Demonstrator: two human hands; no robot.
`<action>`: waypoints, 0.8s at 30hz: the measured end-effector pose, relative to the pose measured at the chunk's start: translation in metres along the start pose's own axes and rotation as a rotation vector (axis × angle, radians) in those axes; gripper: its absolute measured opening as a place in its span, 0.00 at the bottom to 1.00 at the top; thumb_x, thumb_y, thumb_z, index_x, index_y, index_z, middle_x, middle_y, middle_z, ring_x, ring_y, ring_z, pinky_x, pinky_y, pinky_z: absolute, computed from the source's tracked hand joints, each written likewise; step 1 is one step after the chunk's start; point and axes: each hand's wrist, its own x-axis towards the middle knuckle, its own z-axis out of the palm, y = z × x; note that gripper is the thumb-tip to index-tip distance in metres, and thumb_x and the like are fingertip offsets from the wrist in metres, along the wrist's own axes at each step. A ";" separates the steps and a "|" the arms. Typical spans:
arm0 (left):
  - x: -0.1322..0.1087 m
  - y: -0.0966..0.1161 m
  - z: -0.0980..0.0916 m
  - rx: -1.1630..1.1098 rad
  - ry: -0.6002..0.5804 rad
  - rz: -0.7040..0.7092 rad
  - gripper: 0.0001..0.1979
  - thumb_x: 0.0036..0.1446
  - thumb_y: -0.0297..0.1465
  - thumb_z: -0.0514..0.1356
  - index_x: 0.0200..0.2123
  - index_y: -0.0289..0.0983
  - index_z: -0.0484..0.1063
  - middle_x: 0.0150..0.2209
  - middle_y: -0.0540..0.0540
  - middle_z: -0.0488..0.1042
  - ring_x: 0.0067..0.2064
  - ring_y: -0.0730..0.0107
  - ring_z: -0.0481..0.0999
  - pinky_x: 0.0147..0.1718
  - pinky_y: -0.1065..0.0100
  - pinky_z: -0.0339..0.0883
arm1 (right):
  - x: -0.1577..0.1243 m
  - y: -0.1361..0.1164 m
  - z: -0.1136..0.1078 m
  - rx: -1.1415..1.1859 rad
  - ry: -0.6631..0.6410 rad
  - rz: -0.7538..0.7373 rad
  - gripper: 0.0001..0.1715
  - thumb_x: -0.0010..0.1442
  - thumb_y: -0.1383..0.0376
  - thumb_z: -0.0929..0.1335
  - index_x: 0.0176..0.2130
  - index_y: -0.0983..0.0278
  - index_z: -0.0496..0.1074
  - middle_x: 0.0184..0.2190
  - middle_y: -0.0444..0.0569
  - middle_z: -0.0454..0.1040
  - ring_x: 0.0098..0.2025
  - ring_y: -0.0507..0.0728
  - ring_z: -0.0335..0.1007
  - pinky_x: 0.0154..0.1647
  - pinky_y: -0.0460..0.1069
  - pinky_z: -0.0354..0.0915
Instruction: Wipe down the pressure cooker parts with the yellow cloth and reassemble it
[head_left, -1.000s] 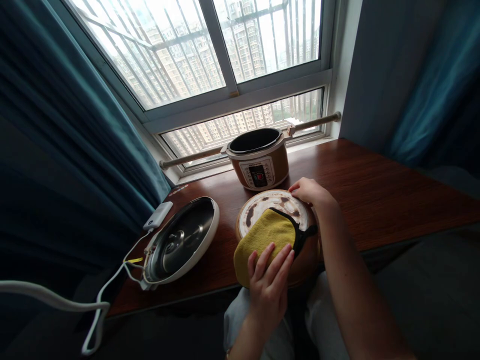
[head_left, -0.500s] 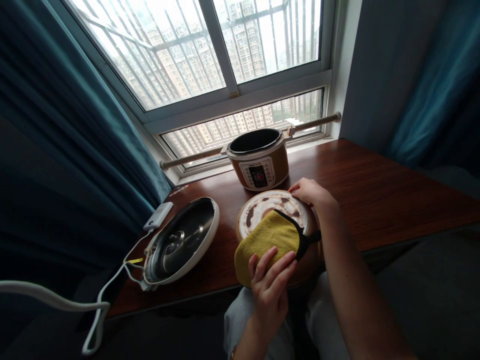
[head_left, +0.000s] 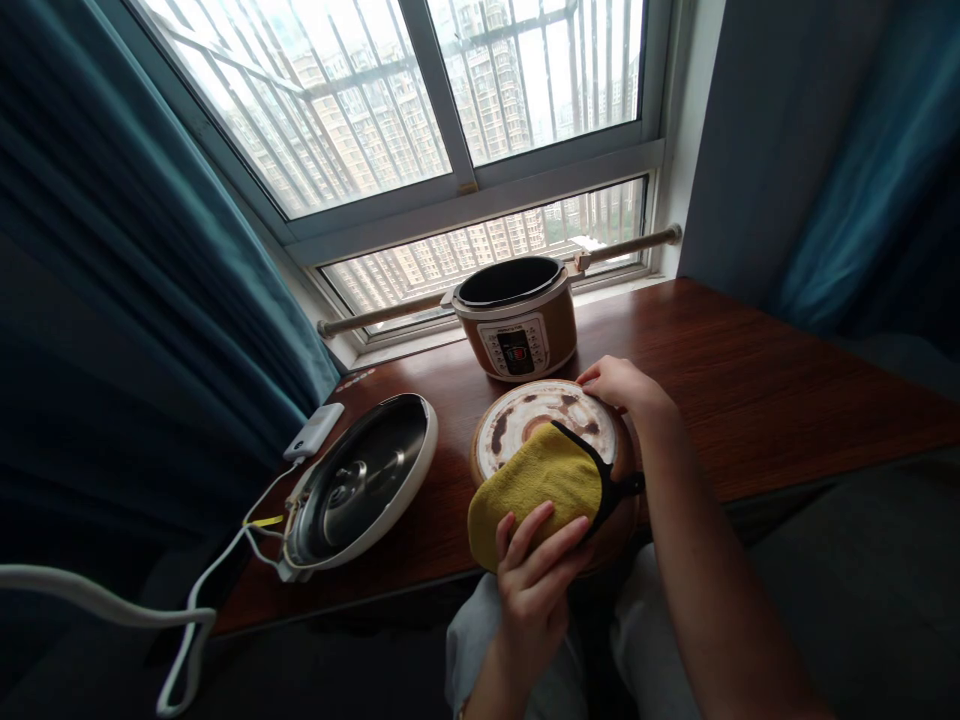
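An upturned brown pot (head_left: 525, 413) with a stained white underside stands at the near edge of the wooden table (head_left: 750, 370). A yellow cloth (head_left: 536, 478) with black trim lies over its near half. My left hand (head_left: 534, 575) presses on the cloth's near edge, fingers curled over it. My right hand (head_left: 624, 386) grips the pot's far right rim and holds it still.
A brown electric cooker base (head_left: 517, 318) stands by the window. Its lid (head_left: 361, 482) lies inside-up on the left, with a white cable (head_left: 187, 610) trailing off the table edge. A small white device (head_left: 313, 432) lies beside the lid. Teal curtains hang on both sides.
My left hand has drawn back a little toward me and its fingers have curled tighter on the cloth, which shifted slightly right. My right hand stays put.
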 end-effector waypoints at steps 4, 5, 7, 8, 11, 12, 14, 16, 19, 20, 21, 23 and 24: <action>-0.010 -0.004 0.001 -0.012 -0.008 0.042 0.20 0.53 0.19 0.48 0.39 0.44 0.73 0.43 0.56 0.77 0.57 0.70 0.62 0.60 0.61 0.43 | 0.000 0.000 0.000 0.014 -0.002 0.006 0.18 0.46 0.66 0.68 0.39 0.56 0.77 0.34 0.46 0.76 0.33 0.55 0.71 0.29 0.46 0.65; -0.013 -0.005 0.000 -0.016 -0.011 0.047 0.20 0.52 0.18 0.48 0.38 0.44 0.73 0.42 0.55 0.77 0.57 0.70 0.62 0.60 0.61 0.44 | 0.000 0.000 0.000 0.015 -0.003 0.008 0.18 0.46 0.66 0.68 0.39 0.56 0.77 0.34 0.46 0.76 0.33 0.55 0.71 0.29 0.46 0.65; -0.017 -0.003 -0.001 -0.024 -0.005 0.052 0.19 0.51 0.18 0.49 0.37 0.43 0.73 0.41 0.55 0.78 0.54 0.70 0.65 0.59 0.62 0.46 | 0.000 0.000 0.000 0.010 -0.004 0.012 0.18 0.46 0.66 0.69 0.39 0.56 0.77 0.34 0.46 0.77 0.33 0.55 0.72 0.29 0.46 0.65; -0.018 -0.002 -0.001 -0.032 0.004 0.046 0.19 0.51 0.18 0.49 0.37 0.43 0.73 0.40 0.54 0.78 0.53 0.70 0.66 0.58 0.63 0.48 | -0.001 0.000 0.000 0.007 -0.004 0.012 0.18 0.46 0.66 0.69 0.39 0.56 0.77 0.34 0.47 0.77 0.34 0.56 0.72 0.29 0.45 0.65; -0.019 0.005 -0.002 -0.079 0.011 -0.005 0.17 0.52 0.19 0.50 0.37 0.43 0.74 0.37 0.53 0.79 0.46 0.70 0.70 0.51 0.64 0.58 | -0.001 -0.001 0.000 0.002 -0.003 0.008 0.18 0.46 0.66 0.69 0.40 0.56 0.77 0.34 0.47 0.77 0.33 0.55 0.72 0.28 0.45 0.64; -0.019 0.007 -0.001 -0.095 0.006 -0.019 0.17 0.53 0.20 0.50 0.36 0.43 0.74 0.36 0.52 0.79 0.44 0.69 0.71 0.48 0.64 0.60 | -0.002 -0.001 0.000 0.001 -0.004 0.006 0.18 0.46 0.66 0.69 0.40 0.56 0.77 0.34 0.47 0.77 0.33 0.55 0.72 0.28 0.45 0.64; -0.022 0.009 0.002 -0.110 -0.013 -0.027 0.15 0.54 0.23 0.50 0.36 0.43 0.75 0.36 0.51 0.79 0.41 0.68 0.72 0.43 0.63 0.62 | -0.001 -0.001 0.000 -0.003 -0.007 0.005 0.19 0.46 0.66 0.68 0.40 0.56 0.77 0.34 0.47 0.77 0.33 0.55 0.72 0.28 0.45 0.64; -0.028 0.010 0.009 -0.099 -0.016 -0.027 0.14 0.55 0.25 0.50 0.36 0.42 0.75 0.35 0.50 0.79 0.39 0.68 0.72 0.41 0.63 0.61 | -0.001 -0.001 0.000 -0.008 -0.009 0.004 0.18 0.46 0.66 0.68 0.40 0.56 0.77 0.33 0.47 0.77 0.32 0.55 0.71 0.27 0.45 0.64; -0.039 0.007 0.020 -0.062 -0.054 -0.016 0.12 0.54 0.26 0.52 0.34 0.42 0.75 0.34 0.50 0.79 0.37 0.69 0.72 0.39 0.63 0.60 | 0.000 0.000 0.000 -0.004 -0.009 0.003 0.18 0.45 0.66 0.68 0.39 0.55 0.77 0.33 0.46 0.77 0.32 0.55 0.71 0.27 0.45 0.64; -0.042 0.006 0.022 -0.051 -0.081 -0.009 0.11 0.54 0.27 0.52 0.33 0.41 0.75 0.34 0.50 0.79 0.37 0.69 0.72 0.38 0.64 0.60 | 0.000 0.000 0.000 0.001 -0.009 0.003 0.18 0.45 0.66 0.68 0.39 0.55 0.77 0.32 0.46 0.77 0.31 0.55 0.71 0.27 0.45 0.64; -0.044 0.006 0.024 -0.040 -0.114 0.001 0.11 0.54 0.27 0.52 0.32 0.41 0.75 0.33 0.50 0.78 0.36 0.69 0.72 0.38 0.64 0.60 | 0.001 0.000 0.001 0.005 -0.009 0.003 0.18 0.45 0.66 0.68 0.39 0.55 0.77 0.32 0.46 0.77 0.31 0.55 0.71 0.27 0.45 0.63; -0.047 0.005 0.024 -0.014 -0.156 0.026 0.12 0.53 0.28 0.52 0.34 0.41 0.75 0.34 0.49 0.78 0.37 0.69 0.72 0.39 0.64 0.60 | 0.001 0.000 0.001 0.011 -0.012 0.004 0.18 0.45 0.66 0.68 0.39 0.56 0.77 0.33 0.46 0.77 0.31 0.55 0.71 0.26 0.45 0.63; -0.046 0.006 0.023 0.008 -0.162 0.037 0.13 0.54 0.28 0.52 0.38 0.42 0.75 0.36 0.49 0.78 0.38 0.69 0.71 0.40 0.64 0.60 | 0.001 0.000 0.001 0.012 -0.012 0.006 0.18 0.45 0.66 0.68 0.39 0.56 0.77 0.33 0.47 0.77 0.31 0.55 0.71 0.26 0.45 0.63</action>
